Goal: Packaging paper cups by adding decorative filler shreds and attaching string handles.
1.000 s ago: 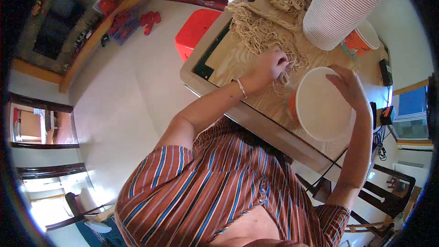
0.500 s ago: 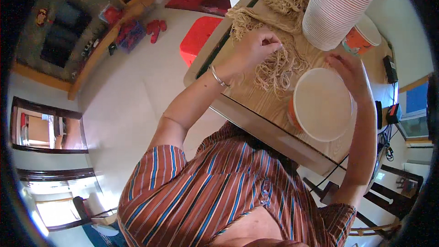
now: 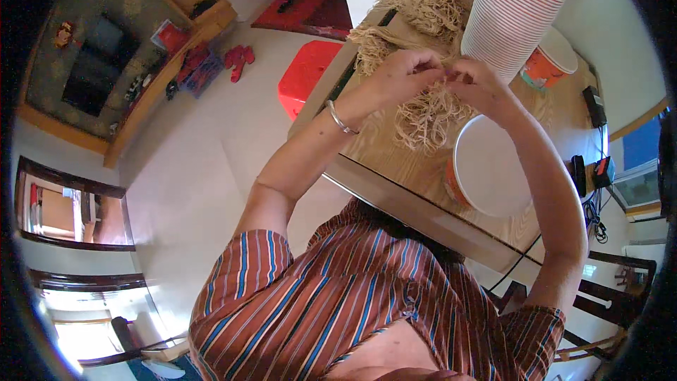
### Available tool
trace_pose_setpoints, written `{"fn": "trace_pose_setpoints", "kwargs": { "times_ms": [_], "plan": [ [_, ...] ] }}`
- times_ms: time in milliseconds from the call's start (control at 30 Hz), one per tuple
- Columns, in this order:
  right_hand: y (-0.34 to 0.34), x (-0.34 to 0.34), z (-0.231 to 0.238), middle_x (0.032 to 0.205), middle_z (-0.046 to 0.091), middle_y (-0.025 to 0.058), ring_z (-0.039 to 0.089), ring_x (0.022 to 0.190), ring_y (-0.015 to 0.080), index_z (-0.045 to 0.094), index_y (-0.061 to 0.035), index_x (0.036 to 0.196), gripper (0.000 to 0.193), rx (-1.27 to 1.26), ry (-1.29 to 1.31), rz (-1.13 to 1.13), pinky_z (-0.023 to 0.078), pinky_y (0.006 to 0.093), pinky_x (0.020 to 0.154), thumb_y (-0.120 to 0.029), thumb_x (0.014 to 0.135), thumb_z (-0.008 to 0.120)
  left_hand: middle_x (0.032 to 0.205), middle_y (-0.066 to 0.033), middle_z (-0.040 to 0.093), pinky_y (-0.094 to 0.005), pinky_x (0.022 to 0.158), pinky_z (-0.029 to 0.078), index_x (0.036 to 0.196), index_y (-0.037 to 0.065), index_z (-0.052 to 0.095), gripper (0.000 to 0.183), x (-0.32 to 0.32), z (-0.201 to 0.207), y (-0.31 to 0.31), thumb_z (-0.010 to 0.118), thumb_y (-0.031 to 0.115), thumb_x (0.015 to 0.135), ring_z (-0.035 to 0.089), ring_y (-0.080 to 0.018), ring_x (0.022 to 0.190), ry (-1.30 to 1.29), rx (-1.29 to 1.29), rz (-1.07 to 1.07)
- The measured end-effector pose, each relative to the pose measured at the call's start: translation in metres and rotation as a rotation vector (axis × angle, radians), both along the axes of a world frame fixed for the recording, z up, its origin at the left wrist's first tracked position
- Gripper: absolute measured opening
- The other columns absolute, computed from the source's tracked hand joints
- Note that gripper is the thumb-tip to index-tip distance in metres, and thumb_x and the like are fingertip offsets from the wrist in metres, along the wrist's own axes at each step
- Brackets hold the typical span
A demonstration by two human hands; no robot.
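Fingers (image 3: 462,68) curled, left hand (image 3: 400,79) beside right hand (image 3: 485,90), over tan strands (image 3: 427,124)

The red plastic stool (image 3: 307,76) stands on your pale, glossy floor (image 3: 204,127), just beside the wood-topped table (image 3: 402,169). Beyond the stool you see a red mat (image 3: 314,14); left of it, a wooden ledge (image 3: 156,88). Below and left of it, light fills a dark-framed opening (image 3: 84,331); far right of it, a window (image 3: 635,180).

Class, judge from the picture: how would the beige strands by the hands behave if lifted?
The beige strands would probably hang floppy, since they lie in loose curls. They may snag one another, given the visible tangling.
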State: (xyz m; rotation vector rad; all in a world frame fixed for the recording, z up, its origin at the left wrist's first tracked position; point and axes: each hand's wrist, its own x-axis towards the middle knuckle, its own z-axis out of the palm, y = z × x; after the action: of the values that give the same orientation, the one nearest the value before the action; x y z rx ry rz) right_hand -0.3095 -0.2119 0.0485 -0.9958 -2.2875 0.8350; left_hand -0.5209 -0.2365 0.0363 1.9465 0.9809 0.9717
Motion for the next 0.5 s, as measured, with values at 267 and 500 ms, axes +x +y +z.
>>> {"fn": "trace_pose_setpoints", "kwargs": {
  "times_ms": [267,500],
  "plan": [
    [-0.006,-0.006,0.014,0.077,0.058,0.0064,0.055,0.064,0.0127,0.063,-0.0002,0.091,0.015,-0.06,0.128,-0.083,0.044,0.0289,0.058,-0.011,0.081,0.065,0.082,0.0022,0.062,-0.0228,0.067,0.046,0.095,0.003,0.063,0.012,-0.011,0.005,-0.002,0.059,0.015,0.093,0.054,-0.0044,0.075,-0.074,-0.118,-0.076],
    [-0.011,-0.011,0.063,0.064,0.055,0.0012,0.05,0.052,0.0076,0.063,-0.0056,0.085,0.009,-0.164,0.467,-0.322,0.038,0.0238,0.047,-0.012,0.088,0.058,0.086,-0.0161,0.063,-0.0417,0.076,0.05,0.086,0.002,0.062,0.017,-0.04,-0.054,0.004,0.061,0.018,0.083,0.061,-0.0342,0.082,0.535,0.243,-0.005]
  ]
}}
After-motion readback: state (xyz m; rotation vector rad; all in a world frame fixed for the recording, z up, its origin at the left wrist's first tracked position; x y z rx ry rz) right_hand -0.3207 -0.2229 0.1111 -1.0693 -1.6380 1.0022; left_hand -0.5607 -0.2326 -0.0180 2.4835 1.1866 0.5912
